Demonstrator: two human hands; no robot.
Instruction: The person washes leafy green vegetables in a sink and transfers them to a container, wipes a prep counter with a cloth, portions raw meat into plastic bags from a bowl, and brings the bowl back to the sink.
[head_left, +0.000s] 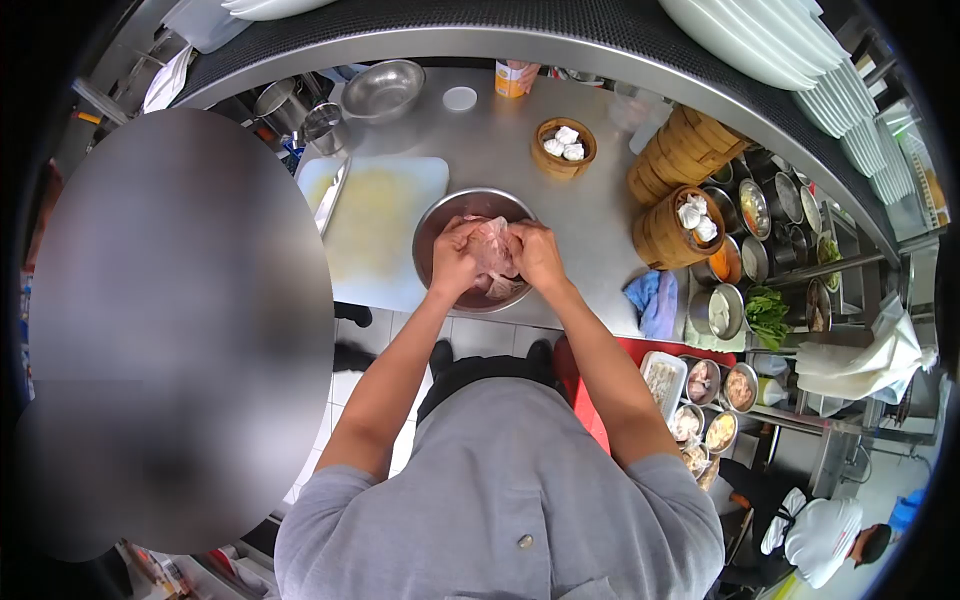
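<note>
My left hand (455, 257) and my right hand (538, 252) are over a round metal bowl (422, 228) on the steel counter. Both hands are closed on a crumpled, clear plastic bag (494, 247), one at each side. Something pinkish shows through or beneath the bag; I cannot tell exactly what it is. More of the pinkish contents lies low in the bowl, partly hidden by the bag and my fingers.
Left of the bowl lies a white cutting board (400, 190) with a knife (333, 200) along its edge. White buns sit in a small bamboo steamer (563, 172); stacked steamers (665, 228) stand right, beside a blue cloth (655, 300). Another person (825, 540) is at lower right.
</note>
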